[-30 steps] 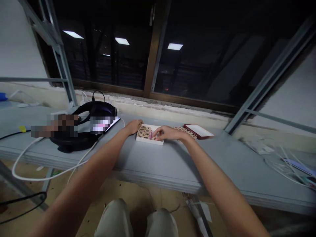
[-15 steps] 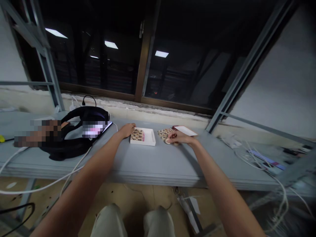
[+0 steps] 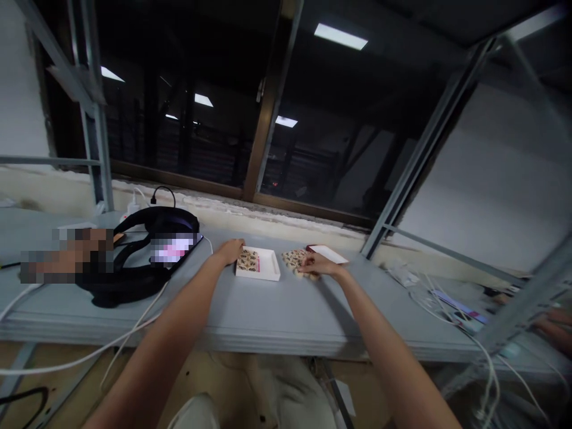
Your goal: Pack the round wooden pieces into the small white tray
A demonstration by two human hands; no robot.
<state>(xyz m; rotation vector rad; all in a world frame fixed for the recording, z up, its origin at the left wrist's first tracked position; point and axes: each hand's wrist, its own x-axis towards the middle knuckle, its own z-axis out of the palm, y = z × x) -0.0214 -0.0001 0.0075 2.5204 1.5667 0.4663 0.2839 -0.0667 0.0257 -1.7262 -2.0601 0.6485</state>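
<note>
A shallow white box (image 3: 263, 266) lies on the grey table (image 3: 286, 310), with several small patterned round pieces filling its left half. My left hand (image 3: 231, 251) rests on the box's left edge, fingers curled against it. To the right of the box a loose pile of the same pieces (image 3: 292, 260) sits on the table. My right hand (image 3: 318, 264) is over that pile with its fingers pinched together on the pieces. Behind it lies the box's red-edged lid (image 3: 328, 254).
A black headset with straps (image 3: 143, 250) and white cables (image 3: 89, 351) fill the left of the table. Metal frame posts (image 3: 411, 167) rise at right. More cables and small items (image 3: 451, 298) lie far right, where another person's hand (image 3: 554, 322) shows.
My right hand has left the white box and moved right to the loose pile of pieces. My left hand has stayed on the box. The view has tilted upward.
</note>
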